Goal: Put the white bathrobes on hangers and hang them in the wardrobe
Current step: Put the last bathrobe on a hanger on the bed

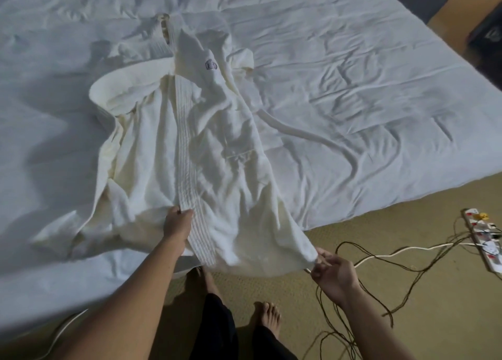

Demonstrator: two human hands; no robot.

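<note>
White bathrobe [195, 142] spread across the bed [353, 74], hem hanging over its near edge. Left hand [178, 224] gripping the ribbed front band near the hem; right hand [330, 271] pinching the hem's corner just off the bed's near edge.

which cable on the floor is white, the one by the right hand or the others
The thick cable running from near the right hand to the power strip is white; the thin looping cords are dark.

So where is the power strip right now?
In the head view, the power strip lies on the carpet at the far right, past the bed, with cables trailing toward the right hand.
</note>
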